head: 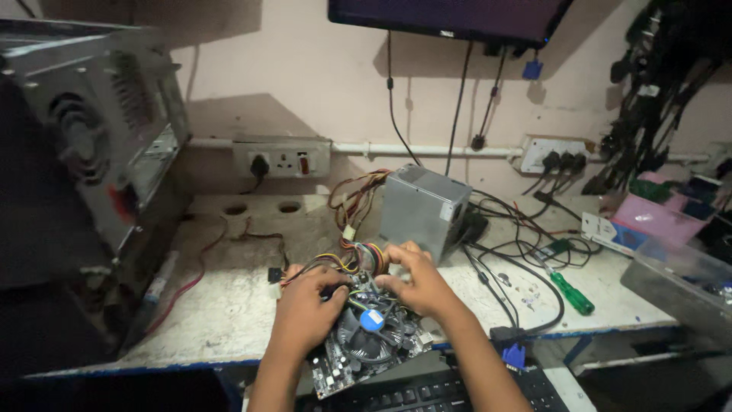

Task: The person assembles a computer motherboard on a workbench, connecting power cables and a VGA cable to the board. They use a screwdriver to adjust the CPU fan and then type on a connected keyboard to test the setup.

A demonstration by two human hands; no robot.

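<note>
Your two hands meet over the far edge of the green rectangular computer motherboard, which lies tilted at the near edge of the worn white surface, partly overhanging the black keyboard below it. The board's long axis runs diagonally, from near left to far right. Its round black cooling fan with the blue centre sticker sits just near of your fingertips.

Your left hand rests on the board's far left corner, fingers curled down onto it. Your right hand lies just to the right, fingers bent around the bundle of multicoloured wires where it reaches the board. Whether either hand fully clamps what it touches cannot be told; the fingertips are hidden.

The wire bundle leads away from you, to the grey metal power supply box standing just beyond your right hand. The right hand is nearer to the bundle; a green-handled screwdriver lies well apart to the right.
</note>
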